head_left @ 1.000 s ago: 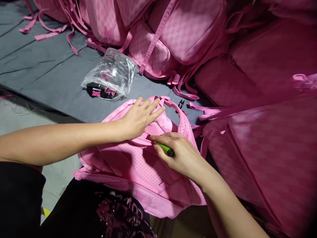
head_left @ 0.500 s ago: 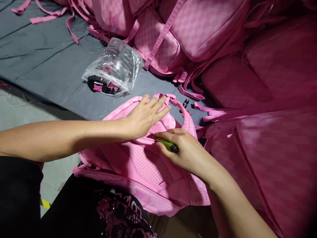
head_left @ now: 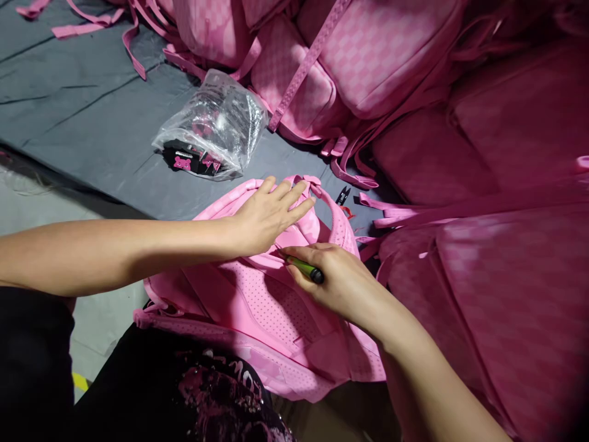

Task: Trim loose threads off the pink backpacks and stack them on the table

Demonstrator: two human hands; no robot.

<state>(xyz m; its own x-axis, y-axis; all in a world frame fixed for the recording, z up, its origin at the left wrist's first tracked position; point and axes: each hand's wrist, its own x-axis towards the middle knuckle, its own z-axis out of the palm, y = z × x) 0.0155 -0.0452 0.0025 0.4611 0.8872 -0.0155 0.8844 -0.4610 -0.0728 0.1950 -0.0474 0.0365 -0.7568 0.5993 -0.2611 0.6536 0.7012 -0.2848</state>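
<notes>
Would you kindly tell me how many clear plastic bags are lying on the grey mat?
1. The clear plastic bag lies on the grey mat, beyond the left hand; others may be hidden under the backpack pile.

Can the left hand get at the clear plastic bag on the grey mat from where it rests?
Probably yes. The left hand lies flat and free on the pink backpack, and only bare grey mat separates it from the clear plastic bag.
</notes>
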